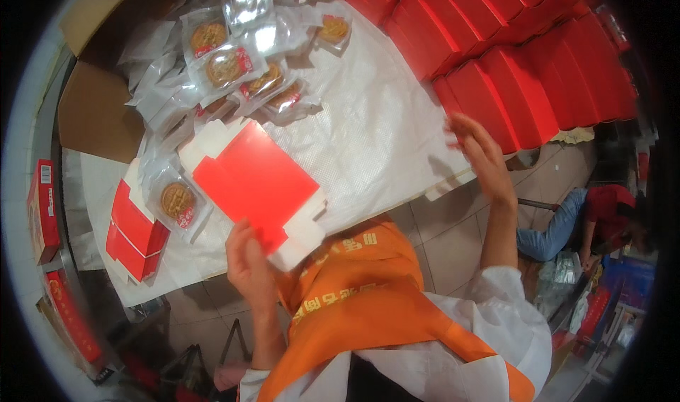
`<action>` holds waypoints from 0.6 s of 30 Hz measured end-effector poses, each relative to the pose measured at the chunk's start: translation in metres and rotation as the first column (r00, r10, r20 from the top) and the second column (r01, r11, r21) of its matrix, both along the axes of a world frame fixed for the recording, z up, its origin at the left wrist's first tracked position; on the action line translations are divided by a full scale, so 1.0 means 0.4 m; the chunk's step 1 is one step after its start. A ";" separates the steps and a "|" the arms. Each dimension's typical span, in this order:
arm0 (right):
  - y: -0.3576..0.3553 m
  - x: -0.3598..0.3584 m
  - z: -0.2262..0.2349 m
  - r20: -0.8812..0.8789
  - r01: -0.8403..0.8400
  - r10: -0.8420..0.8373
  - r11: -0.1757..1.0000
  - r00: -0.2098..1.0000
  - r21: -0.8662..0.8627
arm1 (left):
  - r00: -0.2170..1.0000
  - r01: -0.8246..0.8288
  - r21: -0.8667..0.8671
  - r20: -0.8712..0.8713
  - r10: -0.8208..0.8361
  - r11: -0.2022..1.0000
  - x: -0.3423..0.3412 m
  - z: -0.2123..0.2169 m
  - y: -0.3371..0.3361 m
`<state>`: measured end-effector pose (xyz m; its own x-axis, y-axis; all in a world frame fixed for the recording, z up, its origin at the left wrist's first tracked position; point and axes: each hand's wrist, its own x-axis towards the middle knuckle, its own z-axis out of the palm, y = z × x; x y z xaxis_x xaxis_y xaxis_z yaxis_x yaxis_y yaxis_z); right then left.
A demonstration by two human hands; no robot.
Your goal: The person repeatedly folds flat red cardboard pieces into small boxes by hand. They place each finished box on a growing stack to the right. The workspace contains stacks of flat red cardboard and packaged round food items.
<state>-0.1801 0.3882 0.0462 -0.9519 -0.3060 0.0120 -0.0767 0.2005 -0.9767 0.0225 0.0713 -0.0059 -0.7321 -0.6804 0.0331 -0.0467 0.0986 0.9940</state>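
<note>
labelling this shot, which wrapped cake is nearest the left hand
The lowest cake in view, left of the flat red cardboard; the other cakes lie farther up.

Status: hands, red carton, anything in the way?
Left hand at red carton. Right hand open, near red boxes. Carton lying flat; wrapped pastry close beside it.

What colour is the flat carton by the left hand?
The carton is red with white flaps; head view.

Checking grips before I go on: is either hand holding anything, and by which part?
The left hand is at the near-left edge of the flat red carton; whether it grips there cannot be told. The right hand holds nothing visible.
</note>
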 end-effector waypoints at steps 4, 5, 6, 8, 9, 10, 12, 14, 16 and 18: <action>-0.052 -0.155 -0.028 -0.146 0.197 -0.218 0.970 0.965 -0.144 | 1.000 -0.024 0.021 -0.008 0.024 0.999 -0.009 0.003 0.006; -0.083 -0.163 -0.039 -0.162 0.197 -0.227 0.963 0.960 -0.182 | 0.997 -0.070 0.039 0.009 0.070 0.997 -0.009 -0.001 0.005; -0.125 -0.138 -0.055 -0.169 0.057 -0.085 0.985 0.982 -0.164 | 0.991 -0.131 0.055 0.038 0.129 0.990 -0.005 -0.009 0.000; -0.225 -0.039 -0.086 -0.184 -0.149 0.134 0.986 0.974 -0.070 | 0.977 -0.168 -0.049 0.127 0.173 0.985 0.006 -0.038 -0.026; -0.285 0.015 -0.096 -0.194 -0.238 0.233 0.971 0.953 -0.003 | 0.963 -0.158 -0.170 0.191 0.189 0.973 0.013 -0.059 -0.048; -0.321 0.049 -0.108 -0.265 -0.291 0.325 0.943 0.908 0.159 | 0.958 -0.148 -0.225 0.210 0.196 0.963 0.004 -0.072 -0.059; -0.407 0.099 -0.134 -0.403 -0.323 0.502 0.841 0.765 0.433 | 0.950 -0.146 -0.252 0.236 0.207 0.957 -0.029 -0.100 -0.079; -0.477 0.136 -0.169 -0.521 -0.230 0.638 0.730 0.568 0.643 | 0.941 -0.139 -0.231 0.272 0.201 0.963 -0.062 -0.111 -0.090; -0.515 0.165 -0.222 -0.487 -0.272 0.706 0.672 0.513 0.689 | 0.931 -0.125 -0.262 0.303 0.205 0.957 -0.087 -0.124 -0.086; -0.525 0.171 -0.234 -0.438 -0.287 0.758 0.610 0.484 0.738 | 0.926 -0.118 -0.324 0.307 0.222 0.939 -0.105 -0.139 -0.073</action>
